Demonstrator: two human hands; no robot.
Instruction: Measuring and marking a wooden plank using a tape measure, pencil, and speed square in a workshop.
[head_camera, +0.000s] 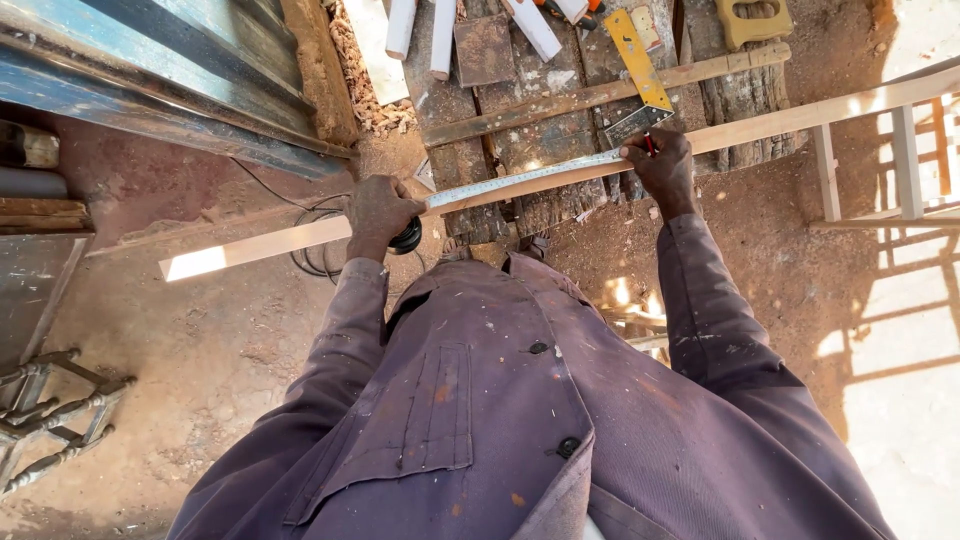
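one long pale wood strip (760, 125) crosses the counter (520, 150) from 8 o'clock to 2 o'clock. one tape measure (530, 182) lies along it. left hand (380, 212) is closed on the tape's black case; right hand (660, 165) pinches one red pencil (649, 144) at 1 o'clock. this looks like the marking step; next calls for a steady tape.
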